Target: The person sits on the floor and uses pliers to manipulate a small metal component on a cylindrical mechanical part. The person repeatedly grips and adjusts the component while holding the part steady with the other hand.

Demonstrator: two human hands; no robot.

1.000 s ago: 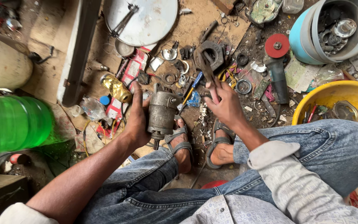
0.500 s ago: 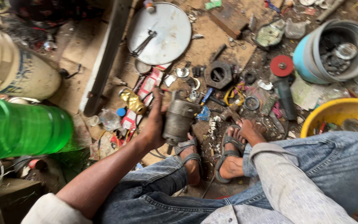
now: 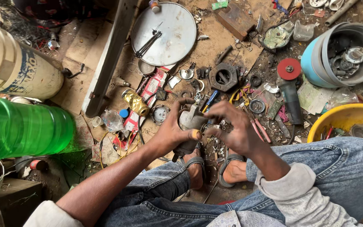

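The person's left hand [image 3: 171, 132] grips a grey metal motor part [image 3: 190, 122], its fingers wrapped around the body with the thumb pressed across the front. The part is dull, grimy and roughly cylindrical, held upright just above the sandalled feet [image 3: 196, 168], over the cluttered floor [image 3: 215, 50]. The right hand [image 3: 232, 126] hovers at its top with fingers curled loosely, the tips at the part's upper edge; whether they pinch anything cannot be told. A green plastic bottle [image 3: 22, 130] lies at the left.
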